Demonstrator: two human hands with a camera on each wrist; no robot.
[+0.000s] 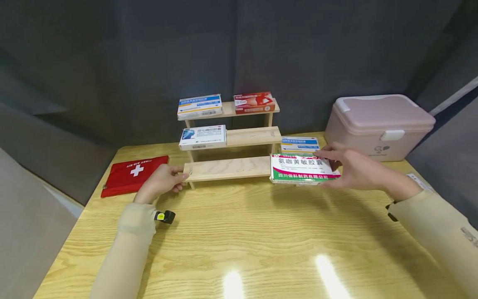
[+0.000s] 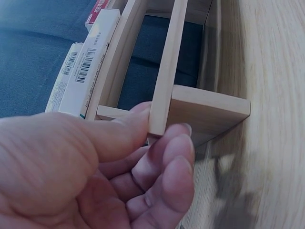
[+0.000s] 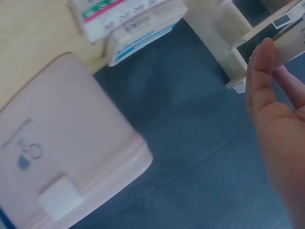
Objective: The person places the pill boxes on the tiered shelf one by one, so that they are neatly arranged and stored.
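Note:
My left hand [image 1: 164,180] pinches the left end of the lowest board of a three-step wooden shelf [image 1: 231,169]; in the left wrist view the thumb lies on one face of the board [image 2: 164,95], with the fingers curled beneath. In my right hand [image 1: 354,168] is a white, green and magenta medicine box [image 1: 302,169], gripped at its right side. Its left edge overlaps the right end of the lowest board in the head view. The right wrist view shows only a strip of the held box [image 3: 291,44] beside the fingers.
On the top step sit a blue-white box [image 1: 199,106] and a red box [image 1: 254,103]; another white box [image 1: 203,137] lies on the middle step. Behind the right hand is a blue-white box [image 1: 300,144]. A pink case [image 1: 381,124] stands right, a red first aid pouch [image 1: 134,174] left.

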